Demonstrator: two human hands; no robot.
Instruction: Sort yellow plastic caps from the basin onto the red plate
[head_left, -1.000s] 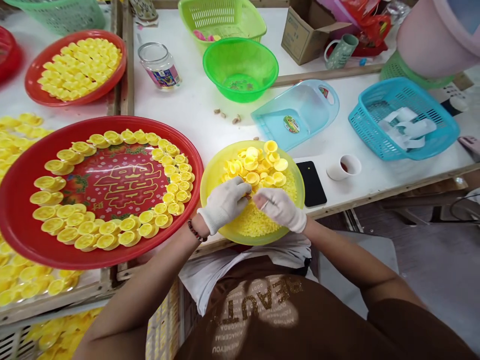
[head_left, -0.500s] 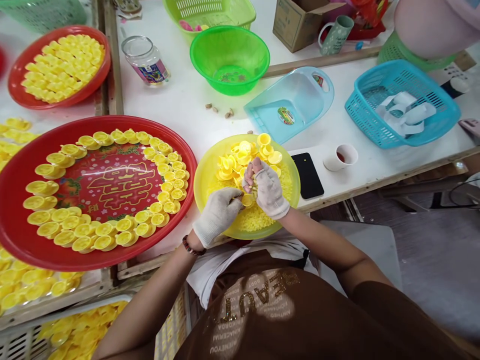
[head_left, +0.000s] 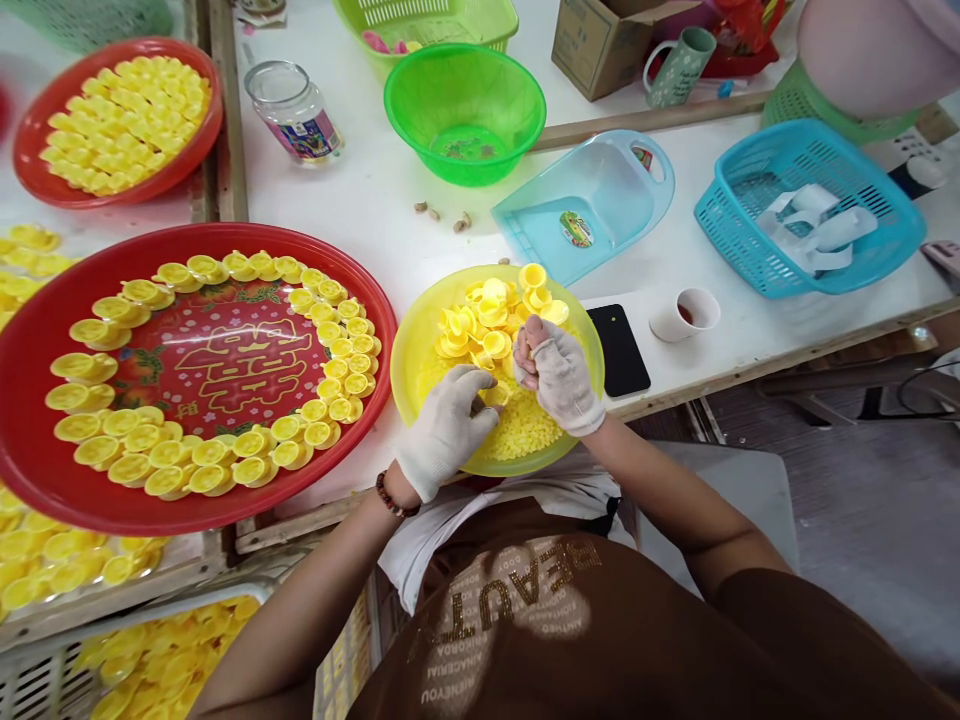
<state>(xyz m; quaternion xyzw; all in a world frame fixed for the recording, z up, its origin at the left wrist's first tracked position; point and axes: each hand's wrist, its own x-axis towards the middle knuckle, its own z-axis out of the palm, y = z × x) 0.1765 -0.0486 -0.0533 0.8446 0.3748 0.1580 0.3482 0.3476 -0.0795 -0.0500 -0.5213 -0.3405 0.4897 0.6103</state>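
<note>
A yellow bowl (head_left: 405, 350) holds small yellow pellets (head_left: 525, 432) and a heap of yellow plastic cups (head_left: 491, 305). My left hand (head_left: 448, 425), in a white glove with bare fingertips, pinches a yellow cup (head_left: 496, 393) over the pellets. My right hand (head_left: 559, 378), gloved the same way, is curled just right of that cup; whatever lies inside its fingers is hidden. To the left, a large red tray (head_left: 225, 515) bears a ring of yellow cups, some in double rows, around a printed gold pattern.
Behind the bowl are a green basin (head_left: 465, 110), a blue scoop (head_left: 592, 200) and a glass jar (head_left: 296, 115). A black phone (head_left: 619, 350), a paper cup (head_left: 684, 314) and a blue basket (head_left: 810, 210) stand on the right. A smaller red tray (head_left: 214, 130) is at the back left.
My right hand has moved slightly right, away from the left one. My left hand has shifted a little right, with the cup still at its fingertips. The view has shifted slightly.
</note>
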